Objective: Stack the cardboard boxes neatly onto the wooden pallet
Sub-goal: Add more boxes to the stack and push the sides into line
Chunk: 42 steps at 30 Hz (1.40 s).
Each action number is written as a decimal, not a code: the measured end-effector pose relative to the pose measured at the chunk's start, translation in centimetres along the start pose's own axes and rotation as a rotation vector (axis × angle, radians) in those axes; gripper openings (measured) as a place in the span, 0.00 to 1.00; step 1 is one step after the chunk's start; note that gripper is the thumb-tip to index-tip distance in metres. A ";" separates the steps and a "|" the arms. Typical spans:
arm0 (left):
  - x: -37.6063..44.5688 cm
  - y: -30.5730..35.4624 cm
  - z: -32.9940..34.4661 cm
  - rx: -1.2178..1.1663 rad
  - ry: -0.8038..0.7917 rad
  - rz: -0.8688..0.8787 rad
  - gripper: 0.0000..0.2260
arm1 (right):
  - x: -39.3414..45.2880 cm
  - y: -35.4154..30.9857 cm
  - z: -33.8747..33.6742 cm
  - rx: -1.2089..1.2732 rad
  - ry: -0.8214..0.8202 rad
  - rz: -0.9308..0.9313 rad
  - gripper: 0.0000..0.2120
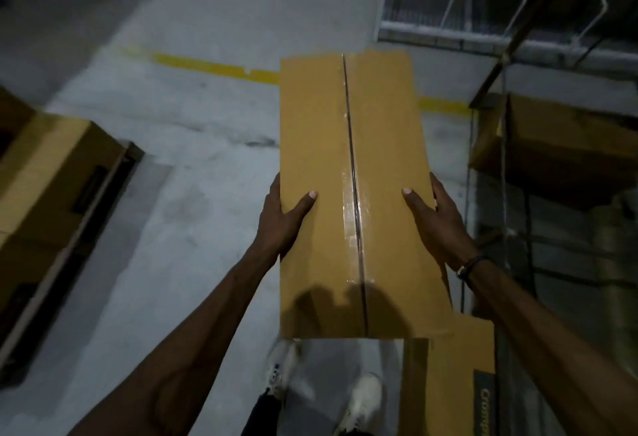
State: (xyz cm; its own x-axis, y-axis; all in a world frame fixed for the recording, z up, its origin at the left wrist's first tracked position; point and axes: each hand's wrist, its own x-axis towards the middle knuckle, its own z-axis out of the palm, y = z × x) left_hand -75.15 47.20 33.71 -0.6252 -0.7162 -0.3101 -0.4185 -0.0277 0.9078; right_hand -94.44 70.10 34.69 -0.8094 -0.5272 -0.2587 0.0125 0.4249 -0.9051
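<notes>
The room was dim, with light falling from above and behind so that a soft dark shadow lay across the near end of the cardboard box (352,194), whose tape seam (354,200) gave off a faint glare. The concrete floor (179,166) looked washed out and smeared with motion blur. The edges of the view bowed outward, and the metal rack (518,21) sank into murky darkness.

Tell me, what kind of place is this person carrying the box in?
Probably a warehouse or storeroom. The concrete floor has a painted yellow line, metal racks stand on the right, and more cardboard boxes sit nearby. Both hands, left hand and right hand, hold a taped box.
</notes>
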 end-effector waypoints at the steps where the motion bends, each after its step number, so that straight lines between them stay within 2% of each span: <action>1: -1.6 1.9 -1.8 -0.014 0.019 0.014 0.41 | -1.1 -2.6 0.0 -0.002 -0.013 -0.032 0.33; 4: -6.8 7.0 -7.4 -0.063 0.090 0.042 0.39 | -4.7 -9.7 0.5 -0.002 -0.069 -0.101 0.29; 8: -14.3 11.7 -14.6 -0.105 0.175 0.051 0.37 | -9.8 -17.3 2.4 0.036 -0.140 -0.134 0.32; 13: -23.7 12.7 -22.7 -0.115 0.297 0.036 0.39 | -16.8 -24.4 7.1 0.074 -0.266 -0.190 0.25; 15: -27.2 12.0 -25.7 -0.125 0.372 0.015 0.40 | -19.5 -26.4 9.6 0.049 -0.334 -0.215 0.22; 22: -37.9 7.2 -36.1 -0.213 0.601 -0.060 0.45 | -26.6 -30.7 21.4 0.010 -0.575 -0.258 0.35; 26: -43.5 4.3 -41.7 -0.311 0.729 -0.070 0.41 | -30.9 -32.5 29.1 -0.017 -0.696 -0.279 0.35; 30: -48.4 0.7 -47.3 -0.362 0.834 -0.080 0.44 | -35.0 -33.8 36.7 -0.047 -0.810 -0.307 0.36; 34: -52.8 -1.8 -51.8 -0.402 0.959 -0.098 0.40 | -39.0 -35.5 43.5 -0.077 -0.937 -0.343 0.37; 39: -56.6 -4.4 -57.1 -0.432 1.086 -0.126 0.42 | -43.0 -37.9 51.2 -0.117 -1.048 -0.373 0.41; 42: -57.9 -5.6 -60.3 -0.450 1.151 -0.142 0.39 | -45.0 -39.3 55.4 -0.098 -1.113 -0.398 0.39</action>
State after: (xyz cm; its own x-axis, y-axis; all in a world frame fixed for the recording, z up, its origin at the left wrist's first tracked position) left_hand 3.15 46.78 63.67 0.4426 -0.8759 -0.1920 -0.0306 -0.2287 0.9730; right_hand -25.96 36.36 63.21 0.2108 -0.9643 -0.1603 -0.2090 0.1157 -0.9710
